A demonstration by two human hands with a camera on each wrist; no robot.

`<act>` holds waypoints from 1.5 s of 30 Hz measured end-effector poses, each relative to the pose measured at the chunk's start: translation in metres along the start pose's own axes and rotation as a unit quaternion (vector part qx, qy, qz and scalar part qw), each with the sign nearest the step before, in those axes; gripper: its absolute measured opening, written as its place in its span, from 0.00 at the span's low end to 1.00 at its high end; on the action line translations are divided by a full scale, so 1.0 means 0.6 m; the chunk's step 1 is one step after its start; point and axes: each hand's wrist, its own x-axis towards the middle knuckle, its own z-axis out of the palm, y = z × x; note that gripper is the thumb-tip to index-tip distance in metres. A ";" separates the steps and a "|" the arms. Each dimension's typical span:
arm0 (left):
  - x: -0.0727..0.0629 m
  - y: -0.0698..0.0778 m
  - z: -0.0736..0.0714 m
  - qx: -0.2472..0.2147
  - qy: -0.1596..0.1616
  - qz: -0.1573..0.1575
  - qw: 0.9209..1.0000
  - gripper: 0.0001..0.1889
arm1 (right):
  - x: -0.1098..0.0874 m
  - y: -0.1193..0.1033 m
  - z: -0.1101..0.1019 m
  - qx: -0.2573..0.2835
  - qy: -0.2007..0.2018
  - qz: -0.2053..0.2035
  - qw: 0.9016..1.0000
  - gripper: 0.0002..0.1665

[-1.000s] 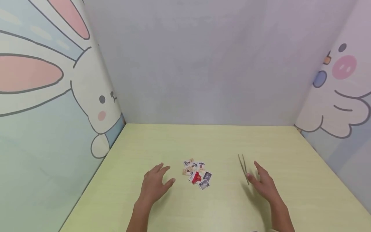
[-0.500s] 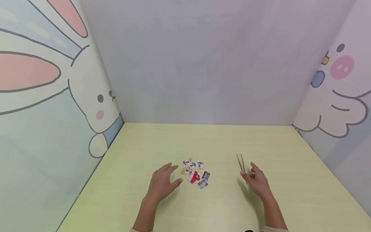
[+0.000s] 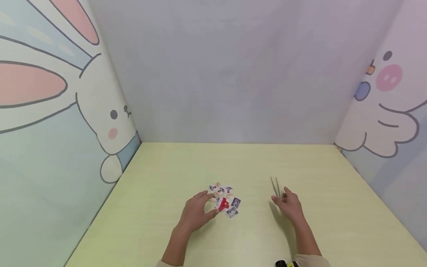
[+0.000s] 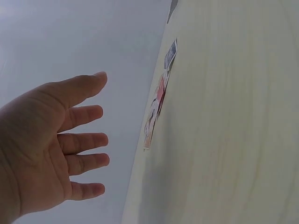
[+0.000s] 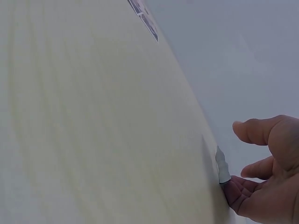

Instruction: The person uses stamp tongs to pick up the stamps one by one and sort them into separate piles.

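Several small printed stamps (image 3: 235, 203), one of them red (image 3: 224, 204), lie overlapping in a loose pile at mid-table. My left hand (image 3: 197, 213) hovers at the pile's left edge, its fingertips covering part of it in the head view. In the left wrist view, the left hand (image 4: 51, 144) has spread fingers and holds nothing. A pair of slim tweezers (image 3: 274, 186) points away from me on the right. My right hand (image 3: 290, 207) reaches over their near end, hiding it. The right wrist view shows the right hand (image 5: 268, 172) with thumb and fingers apart.
The pale yellow table (image 3: 166, 167) meets a grey wall (image 3: 233, 74) at the back. Side walls bear a cartoon rabbit (image 3: 100, 92) and a pink-cheeked animal (image 3: 397, 104). A black device (image 3: 281, 263) sits at the right wrist.
My left hand has moved right, up to the stamp pile. My right hand has shifted left over the near end of the tweezers. Stamps and tweezers stay in place.
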 end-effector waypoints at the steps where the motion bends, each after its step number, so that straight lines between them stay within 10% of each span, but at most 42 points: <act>1: 0.001 0.001 0.003 0.000 -0.001 0.005 1.000 0.25 | 0.001 0.000 0.000 -0.003 0.001 -0.001 1.000 0.43; 18: 0.020 0.018 0.033 0.024 -0.049 0.021 0.998 0.24 | 0.020 0.004 0.003 -0.031 0.015 -0.003 0.999 0.38; 24: 0.028 0.014 0.045 0.035 -0.069 0.033 0.996 0.24 | 0.027 0.006 0.006 -0.069 0.042 -0.026 0.996 0.14; 45: 0.056 0.028 0.072 0.093 -0.102 0.073 0.988 0.23 | 0.030 0.001 0.013 -0.095 0.041 -0.001 0.995 0.31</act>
